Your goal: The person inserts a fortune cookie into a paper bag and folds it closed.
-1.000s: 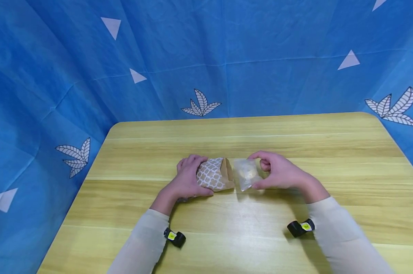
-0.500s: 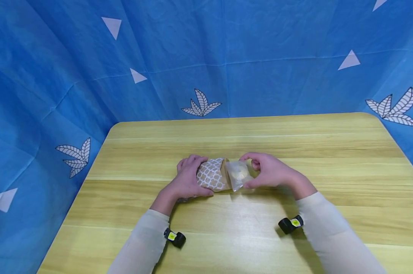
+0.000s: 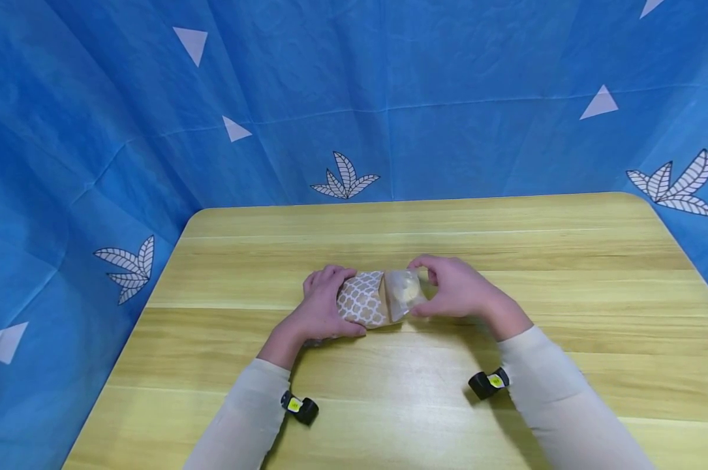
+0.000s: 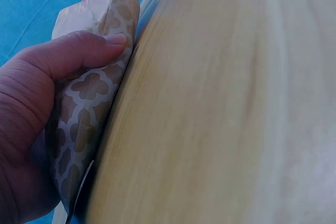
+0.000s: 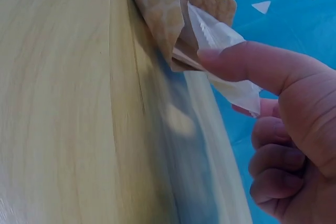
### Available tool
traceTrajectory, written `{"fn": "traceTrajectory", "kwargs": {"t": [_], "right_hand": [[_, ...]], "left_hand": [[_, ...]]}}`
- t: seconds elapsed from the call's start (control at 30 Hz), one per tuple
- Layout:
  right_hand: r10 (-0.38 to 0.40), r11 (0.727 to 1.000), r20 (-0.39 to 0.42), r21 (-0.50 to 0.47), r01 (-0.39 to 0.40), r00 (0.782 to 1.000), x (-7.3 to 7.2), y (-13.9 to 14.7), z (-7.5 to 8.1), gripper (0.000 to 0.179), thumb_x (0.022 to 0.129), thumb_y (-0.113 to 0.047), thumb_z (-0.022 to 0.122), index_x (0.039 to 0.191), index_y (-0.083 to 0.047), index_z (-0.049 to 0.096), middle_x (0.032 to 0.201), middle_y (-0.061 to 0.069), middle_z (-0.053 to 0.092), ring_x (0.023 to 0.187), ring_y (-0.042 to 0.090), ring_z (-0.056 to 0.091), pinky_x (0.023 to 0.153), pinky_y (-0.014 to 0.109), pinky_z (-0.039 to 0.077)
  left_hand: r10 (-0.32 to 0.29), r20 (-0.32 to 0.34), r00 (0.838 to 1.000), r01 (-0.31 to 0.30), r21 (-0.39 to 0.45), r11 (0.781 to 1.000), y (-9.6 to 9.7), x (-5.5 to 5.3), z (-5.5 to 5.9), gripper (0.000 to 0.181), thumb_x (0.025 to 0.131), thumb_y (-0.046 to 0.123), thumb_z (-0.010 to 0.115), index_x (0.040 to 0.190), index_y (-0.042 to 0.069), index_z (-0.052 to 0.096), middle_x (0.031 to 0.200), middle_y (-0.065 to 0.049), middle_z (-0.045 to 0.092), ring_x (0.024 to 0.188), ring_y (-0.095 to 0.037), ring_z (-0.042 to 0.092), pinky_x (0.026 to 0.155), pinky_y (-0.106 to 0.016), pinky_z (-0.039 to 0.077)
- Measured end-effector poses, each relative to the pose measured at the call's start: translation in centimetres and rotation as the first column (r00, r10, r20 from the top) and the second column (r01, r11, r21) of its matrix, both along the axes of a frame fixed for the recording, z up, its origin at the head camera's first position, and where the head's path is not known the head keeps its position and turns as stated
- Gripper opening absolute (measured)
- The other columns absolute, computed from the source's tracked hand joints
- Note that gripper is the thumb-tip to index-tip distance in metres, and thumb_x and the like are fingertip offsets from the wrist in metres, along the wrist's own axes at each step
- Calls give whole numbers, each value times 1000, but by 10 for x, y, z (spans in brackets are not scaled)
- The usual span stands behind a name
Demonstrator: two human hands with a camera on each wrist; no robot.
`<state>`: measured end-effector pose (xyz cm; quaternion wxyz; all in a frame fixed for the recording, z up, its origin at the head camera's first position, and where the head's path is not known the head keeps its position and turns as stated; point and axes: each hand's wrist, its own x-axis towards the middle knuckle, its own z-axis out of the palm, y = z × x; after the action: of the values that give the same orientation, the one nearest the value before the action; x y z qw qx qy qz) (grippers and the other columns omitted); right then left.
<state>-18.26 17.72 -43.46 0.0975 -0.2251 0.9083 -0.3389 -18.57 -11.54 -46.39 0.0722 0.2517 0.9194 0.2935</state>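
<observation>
Left hand (image 3: 321,307): we find fingers (image 3: 335,271) gripping 1 patterned paper bag (image 3: 362,300). Right hand (image 3: 462,287): fingers pinching 1 translucent packet (image 3: 404,292), partly inside the bag's mouth.

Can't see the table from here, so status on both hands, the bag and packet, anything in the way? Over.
Left hand gripping patterned paper bag. Right hand pinching translucent packet, partly inside the bag's open end. Nothing seen in the way.

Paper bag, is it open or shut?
Open. In the right wrist view, the paper bag gapes at its mouth, and the see-through packet pokes partly inside.
</observation>
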Motion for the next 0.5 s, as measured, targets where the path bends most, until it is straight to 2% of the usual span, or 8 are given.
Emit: {"fn": "traceTrajectory", "kwargs": {"t": [0.13,0.3,0.5], "right_hand": [[-16,998,-63,56,20,998,0,-5,0,75,64,-33,88,130,-12,60,74,1,55,60,16,45,53,34,40],[-32,994,-116,104,44,993,3,-14,-1,75,63,-38,88,129,-16,60,71,-3,54,60,17,48,53,35,41],[-36,994,-101,97,46,994,6,-19,-4,78,64,-42,89,131,-17,58,71,-3,55,61,17,50,53,35,42]], "left_hand": [[2,-2,1000,-2,-6,1000,0,0,0,108,57,42,95,146,10,44,134,-6,44,125,-26,37,112,-48,10],[6,-3,1000,-6,-5,1000,1,0,1,107,56,42,95,146,10,45,132,-5,45,124,-26,37,112,-48,10],[10,10,1000,-10,-2,1000,1,0,1,108,56,44,94,146,11,45,133,-4,44,125,-26,36,112,-47,9]]}}
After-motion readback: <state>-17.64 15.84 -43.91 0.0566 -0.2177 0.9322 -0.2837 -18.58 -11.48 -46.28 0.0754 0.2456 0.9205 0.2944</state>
